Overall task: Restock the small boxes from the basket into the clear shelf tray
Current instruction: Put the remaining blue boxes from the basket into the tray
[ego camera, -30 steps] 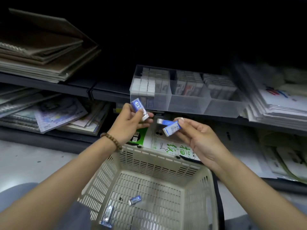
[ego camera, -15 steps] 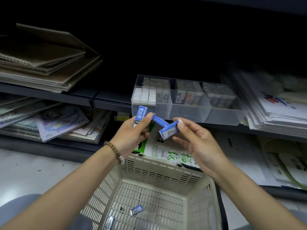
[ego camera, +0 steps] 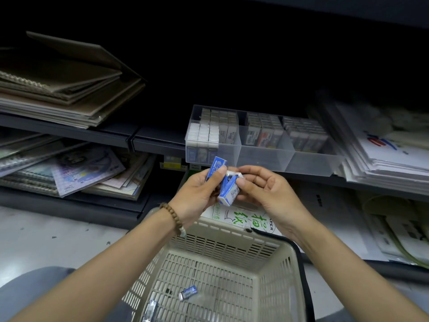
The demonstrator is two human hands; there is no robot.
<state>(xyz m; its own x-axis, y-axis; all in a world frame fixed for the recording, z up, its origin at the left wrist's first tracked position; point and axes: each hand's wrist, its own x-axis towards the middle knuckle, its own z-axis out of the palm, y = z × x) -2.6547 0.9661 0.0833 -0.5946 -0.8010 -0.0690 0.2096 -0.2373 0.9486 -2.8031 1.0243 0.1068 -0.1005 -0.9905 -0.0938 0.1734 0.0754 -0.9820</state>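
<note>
Both hands meet just in front of the shelf, above the far rim of the basket [ego camera: 232, 231]. The left hand [ego camera: 197, 194] pinches one blue small box [ego camera: 217, 167] that stands upright between thumb and fingers. The right hand [ego camera: 264, 189] closes its fingertips on a second blue box [ego camera: 228, 191], tilted, and this box touches the left hand too. The clear shelf tray [ego camera: 262, 156] sits at the front edge of the shelf just beyond the hands; its left compartment is nearly full of boxes. Two more boxes [ego camera: 187, 292] lie on the basket floor, near its front.
</note>
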